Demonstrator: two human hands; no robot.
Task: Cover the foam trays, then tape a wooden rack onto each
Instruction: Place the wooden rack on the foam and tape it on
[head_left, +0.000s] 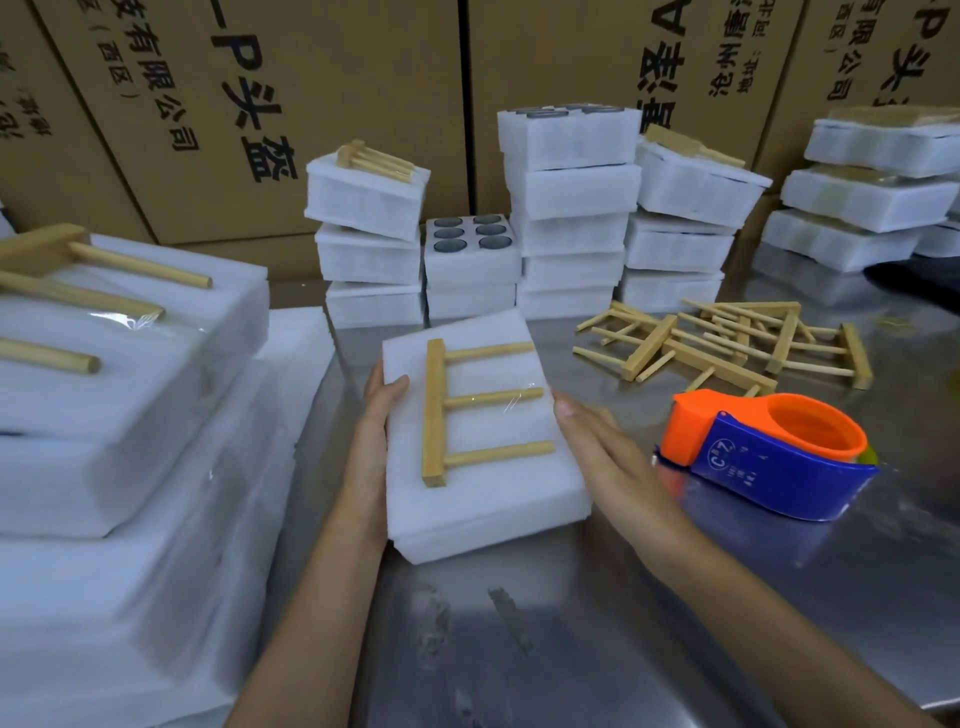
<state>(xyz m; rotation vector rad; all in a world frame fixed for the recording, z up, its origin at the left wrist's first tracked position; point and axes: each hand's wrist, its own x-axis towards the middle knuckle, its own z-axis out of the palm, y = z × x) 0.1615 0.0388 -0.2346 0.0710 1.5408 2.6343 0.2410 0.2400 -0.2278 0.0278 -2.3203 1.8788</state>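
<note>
A covered white foam tray (493, 499) lies on the metal table in front of me. A wooden rack (467, 410) with three pegs lies on its lid, with clear tape across the middle peg. My left hand (371, 441) grips the tray's left edge, thumb on top. Against the tray's right side rests my right hand (597, 447), its fingers flat and together. An orange and blue tape dispenser (769, 452) stands on the table just right of my right hand, untouched.
Loose wooden racks (727, 343) are heaped at the right rear. Stacks of foam trays (571, 208) stand behind, one open tray (472, 239) showing several round holes. Finished trays with racks (104, 338) are piled at the left. Cardboard boxes (260, 104) wall the back.
</note>
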